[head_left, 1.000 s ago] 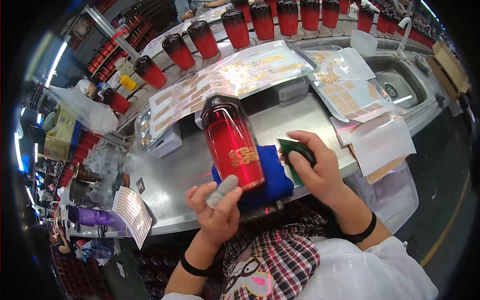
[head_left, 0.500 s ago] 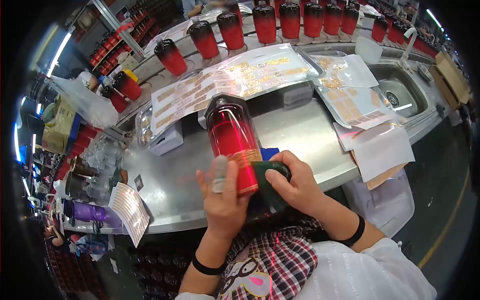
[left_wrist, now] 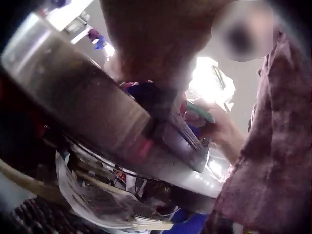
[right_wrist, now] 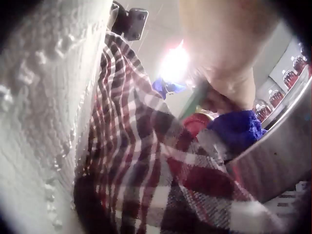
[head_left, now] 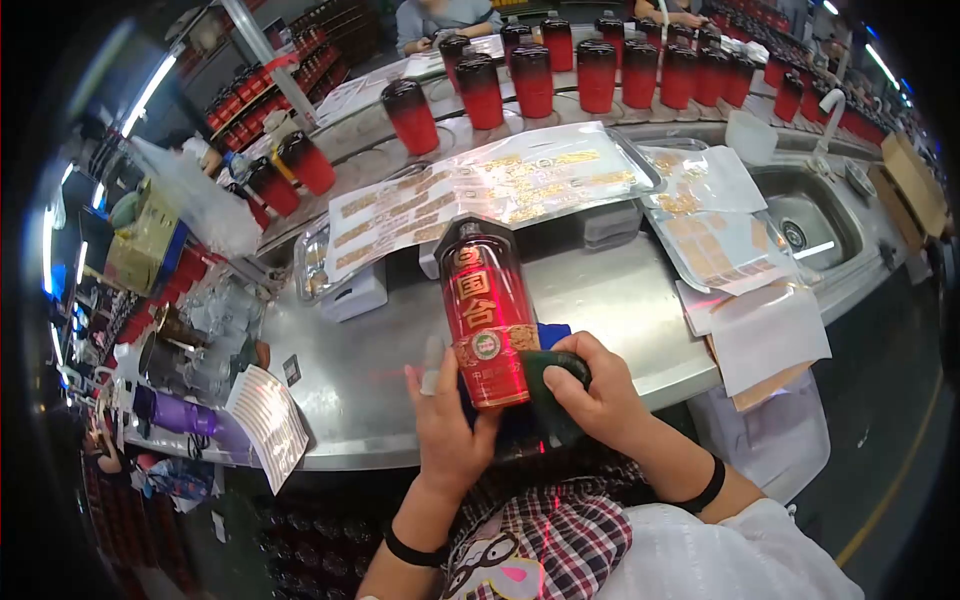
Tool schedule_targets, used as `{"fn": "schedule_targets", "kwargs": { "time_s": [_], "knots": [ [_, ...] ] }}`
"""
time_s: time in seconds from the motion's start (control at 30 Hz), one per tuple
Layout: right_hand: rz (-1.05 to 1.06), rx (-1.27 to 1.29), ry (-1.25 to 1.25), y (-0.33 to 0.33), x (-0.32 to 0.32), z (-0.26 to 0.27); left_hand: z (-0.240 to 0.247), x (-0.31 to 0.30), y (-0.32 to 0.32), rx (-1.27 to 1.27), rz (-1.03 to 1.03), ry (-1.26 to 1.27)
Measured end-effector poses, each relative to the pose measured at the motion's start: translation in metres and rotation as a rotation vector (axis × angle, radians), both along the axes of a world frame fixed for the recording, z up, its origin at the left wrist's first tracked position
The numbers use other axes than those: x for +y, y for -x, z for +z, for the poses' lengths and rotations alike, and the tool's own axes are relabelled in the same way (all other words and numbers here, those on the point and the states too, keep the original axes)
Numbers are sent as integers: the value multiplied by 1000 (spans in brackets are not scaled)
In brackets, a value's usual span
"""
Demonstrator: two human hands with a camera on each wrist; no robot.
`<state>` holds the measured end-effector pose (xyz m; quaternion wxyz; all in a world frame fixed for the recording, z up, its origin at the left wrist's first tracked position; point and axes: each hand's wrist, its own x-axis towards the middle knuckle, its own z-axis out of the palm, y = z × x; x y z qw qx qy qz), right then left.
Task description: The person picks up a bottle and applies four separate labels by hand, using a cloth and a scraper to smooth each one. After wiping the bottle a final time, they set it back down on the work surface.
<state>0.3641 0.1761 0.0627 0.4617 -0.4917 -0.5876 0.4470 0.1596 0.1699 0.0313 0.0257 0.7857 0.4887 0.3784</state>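
Note:
A red and dark glass bottle (head_left: pixel 478 305) lies tilted over a blue cloth (head_left: pixel 554 335) in the head view, gold characters, a round emblem and a gold band facing up. My left hand (head_left: pixel 450 435) is at its lower left side, fingers fairly straight and blurred, a pale cover on one finger, thumb by the base. My right hand (head_left: pixel 608 398) grips a dark green flat tool (head_left: pixel 550 385) against the bottle's lower right side. The right wrist view shows the green tool (right_wrist: pixel 196 101) beside the blue cloth (right_wrist: pixel 236 130); the fingertips are hidden there.
Behind the bottle, a sheet of gold decals (head_left: pixel 430 205) lies on a tray. More decals (head_left: pixel 715 245) and loose papers (head_left: pixel 768 335) are at right, before a sink (head_left: pixel 815 220). Several red bottles (head_left: pixel 597 80) line the back. A striped sheet (head_left: pixel 268 425) overhangs the front left edge.
The bottle has turned about its length, bringing characters and emblem into view. My right hand has moved left, bringing the green tool to the bottle. My left fingers have straightened along its side.

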Motion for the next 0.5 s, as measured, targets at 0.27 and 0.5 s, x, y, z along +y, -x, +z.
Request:
{"fn": "schedule_targets", "kwargs": {
  "time_s": [0.27, 0.5],
  "knots": [
    [-11, -22, -72, -3, 0, -6, 1, 10, -2, -59, -75, 19],
    [5, -12, -68, -4, 3, -7, 33, 13, -16, 270, -28, -93]
  ]
}}
